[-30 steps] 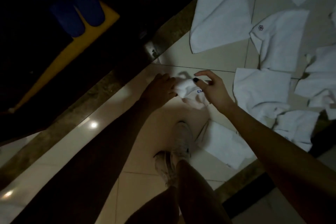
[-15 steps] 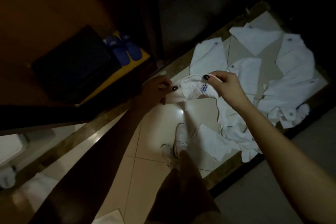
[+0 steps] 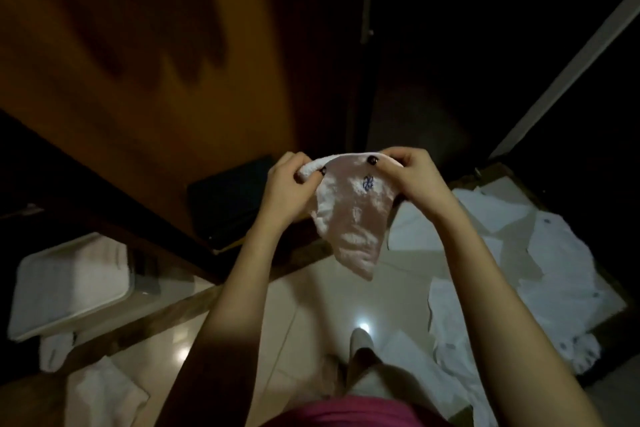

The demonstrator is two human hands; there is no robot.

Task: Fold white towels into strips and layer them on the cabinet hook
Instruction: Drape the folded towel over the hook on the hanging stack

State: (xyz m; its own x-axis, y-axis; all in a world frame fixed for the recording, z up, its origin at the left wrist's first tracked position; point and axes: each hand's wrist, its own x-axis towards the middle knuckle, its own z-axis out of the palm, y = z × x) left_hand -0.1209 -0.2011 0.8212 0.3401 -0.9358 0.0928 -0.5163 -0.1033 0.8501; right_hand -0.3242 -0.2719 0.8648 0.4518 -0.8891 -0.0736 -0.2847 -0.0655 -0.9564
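Observation:
A small white towel (image 3: 349, 218) with a blue embroidered mark hangs in the air in front of me, held up by its top edge. My left hand (image 3: 289, 184) pinches its left corner and my right hand (image 3: 414, 177) pinches its right corner. The lower part of the towel droops to a point. Several more white towels (image 3: 540, 274) lie spread on the tiled floor at the right. Behind the hands stands a brown wooden cabinet (image 3: 166, 73); no hook shows in the dim light.
A white tray (image 3: 69, 284) with folded white cloth sits at lower left. More white cloth (image 3: 104, 395) lies at the bottom left. A dark flat object (image 3: 232, 201) rests low in the cabinet. My feet (image 3: 360, 350) stand on glossy floor tiles.
Both hands rose from floor level to chest height, lifting the towel and spreading it between them. The view tilted up from the floor towards the cabinet.

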